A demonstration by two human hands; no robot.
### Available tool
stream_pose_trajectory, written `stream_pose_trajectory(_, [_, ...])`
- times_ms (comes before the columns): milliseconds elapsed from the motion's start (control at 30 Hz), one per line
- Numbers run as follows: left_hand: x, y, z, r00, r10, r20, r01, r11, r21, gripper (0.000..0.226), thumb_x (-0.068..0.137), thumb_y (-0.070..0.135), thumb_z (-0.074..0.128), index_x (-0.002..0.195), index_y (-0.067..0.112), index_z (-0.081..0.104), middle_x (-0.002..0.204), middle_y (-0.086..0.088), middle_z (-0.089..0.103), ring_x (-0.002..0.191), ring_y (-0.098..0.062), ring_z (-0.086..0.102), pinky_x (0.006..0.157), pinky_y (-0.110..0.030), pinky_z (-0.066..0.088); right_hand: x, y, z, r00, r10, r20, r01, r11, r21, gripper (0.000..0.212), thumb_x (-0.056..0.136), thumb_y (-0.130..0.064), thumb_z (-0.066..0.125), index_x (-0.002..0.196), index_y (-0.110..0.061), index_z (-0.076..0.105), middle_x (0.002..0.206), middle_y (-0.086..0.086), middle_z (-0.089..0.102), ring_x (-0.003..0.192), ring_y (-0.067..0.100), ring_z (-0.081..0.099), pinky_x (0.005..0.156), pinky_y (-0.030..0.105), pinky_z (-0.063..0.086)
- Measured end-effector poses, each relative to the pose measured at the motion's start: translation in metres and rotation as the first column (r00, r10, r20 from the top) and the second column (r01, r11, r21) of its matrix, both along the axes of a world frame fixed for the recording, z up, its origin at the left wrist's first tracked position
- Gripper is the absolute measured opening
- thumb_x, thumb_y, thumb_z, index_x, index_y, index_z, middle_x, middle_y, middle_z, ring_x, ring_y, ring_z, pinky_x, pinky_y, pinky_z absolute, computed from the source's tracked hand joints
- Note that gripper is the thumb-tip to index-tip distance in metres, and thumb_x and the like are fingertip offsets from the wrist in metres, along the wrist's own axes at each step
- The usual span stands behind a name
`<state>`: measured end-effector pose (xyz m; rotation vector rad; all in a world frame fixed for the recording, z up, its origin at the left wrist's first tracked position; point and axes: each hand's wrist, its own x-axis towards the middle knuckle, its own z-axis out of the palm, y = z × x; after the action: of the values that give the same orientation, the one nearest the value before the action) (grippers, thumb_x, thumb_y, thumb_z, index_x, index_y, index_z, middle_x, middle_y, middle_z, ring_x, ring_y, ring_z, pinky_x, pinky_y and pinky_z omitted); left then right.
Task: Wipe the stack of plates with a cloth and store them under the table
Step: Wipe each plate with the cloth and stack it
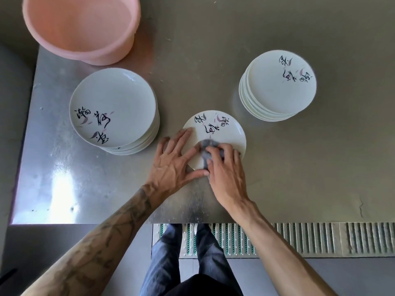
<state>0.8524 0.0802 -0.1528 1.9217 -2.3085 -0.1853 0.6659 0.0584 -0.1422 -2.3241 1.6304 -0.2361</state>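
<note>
White plate (pixel 226 133), black calligraphy, right hand (pixel 226 173) fingers gripping grey cloth (pixel 208 146), left hand (pixel 173 164) fingers spread

Glossy ceramic plates (pixel 222 133), fuzzy grey cloth (pixel 208 146), brushed metal table (pixel 64 178), matt pink plastic basin (pixel 81 28)

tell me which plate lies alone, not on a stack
The middle plate under the grey cloth; the rest sit in the left stack and right stack.

Both bare forearms reach in from the near edge and converge. The left hand (pixel 174 161) lies flat, fingers spread and straight, thumb pointing right. The right hand (pixel 226 167), just beside it, curls its fingers over a grey cloth (pixel 208 145).
</note>
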Motion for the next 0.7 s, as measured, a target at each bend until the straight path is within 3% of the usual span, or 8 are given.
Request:
stream_pose_trajectory(133, [0.009, -0.004, 0.005, 0.998, -0.034, 0.049, 0.037, 0.998, -0.056, 0.069, 0.097, 0.078, 0.038, 0.141, 0.029, 0.059, 0.14, -0.009, 0.055, 0.128, -0.034, 0.051, 0.106, -0.051, 0.036, -0.013, -0.024, 0.003, 0.999, 0.035, -0.014, -0.036, 0.999, -0.034, 0.04, 0.096, -0.033, 0.06, 0.131, -0.016, 0.059, 0.128, 0.009, 0.051, 0.107, 0.028, 0.048, 0.099, 0.039, 0.043])
stream_pose_trajectory(267, [0.01, -0.012, 0.003, 0.997, -0.077, -0.004, 0.077, 0.997, -0.028, 0.067, 0.097, 0.072, 0.048, 0.14, 0.023, 0.062, 0.13, -0.015, 0.056, 0.146, -0.032, 0.041, 0.121, -0.055, 0.026, -0.016, -0.028, 0.005, 0.998, -0.022, -0.059, 0.02, 0.999, -0.036, 0.044, 0.096, -0.035, 0.059, 0.135, -0.014, 0.057, 0.13, 0.012, 0.05, 0.108, 0.03, 0.048, 0.1, 0.041, 0.042])
stream_pose_trajectory(400, [0.002, -0.006, 0.001, 0.999, -0.048, -0.024, 0.047, 0.999, -0.025, 0.078, 0.09, 0.081, 0.047, 0.142, 0.024, 0.059, 0.131, -0.016, 0.056, 0.128, -0.029, 0.054, 0.107, -0.044, 0.038, -0.007, -0.004, 0.003, 0.997, 0.065, 0.037, -0.065, 0.998, 0.012, 0.04, 0.096, -0.03, 0.056, 0.134, -0.017, 0.057, 0.127, 0.009, 0.05, 0.106, 0.026, 0.048, 0.096, 0.039, 0.047])
stream_pose_trajectory(500, [0.006, -0.006, 0.003, 0.997, -0.081, -0.016, 0.081, 0.996, -0.03, 0.08, 0.09, 0.084, 0.042, 0.142, 0.025, 0.059, 0.132, -0.013, 0.055, 0.117, -0.031, 0.054, 0.098, -0.045, 0.04, -0.014, -0.029, 0.004, 0.999, 0.032, -0.006, -0.032, 0.999, -0.032, 0.042, 0.096, -0.03, 0.059, 0.135, -0.016, 0.058, 0.13, 0.01, 0.051, 0.108, 0.028, 0.049, 0.099, 0.039, 0.044])
stream_pose_trajectory(633, [0.008, -0.007, 0.004, 0.995, -0.101, 0.011, 0.102, 0.995, -0.023, 0.077, 0.09, 0.084, 0.041, 0.144, 0.032, 0.057, 0.152, -0.011, 0.047, 0.126, -0.031, 0.048, 0.101, -0.046, 0.037, -0.013, -0.026, 0.004, 0.999, -0.051, -0.006, 0.051, 0.997, -0.056, 0.04, 0.097, -0.028, 0.058, 0.135, -0.017, 0.057, 0.13, 0.009, 0.051, 0.107, 0.027, 0.048, 0.097, 0.039, 0.044])
stream_pose_trajectory(700, [0.002, -0.003, 0.002, 0.996, -0.086, 0.007, 0.086, 0.996, -0.008, 0.076, 0.09, 0.083, 0.041, 0.144, 0.032, 0.057, 0.153, -0.01, 0.047, 0.123, -0.031, 0.049, 0.099, -0.045, 0.037, -0.005, -0.004, 0.004, 0.999, -0.004, 0.049, 0.005, 1.0, -0.018, 0.04, 0.098, -0.026, 0.056, 0.137, -0.017, 0.056, 0.129, 0.007, 0.05, 0.106, 0.025, 0.047, 0.096, 0.038, 0.045])
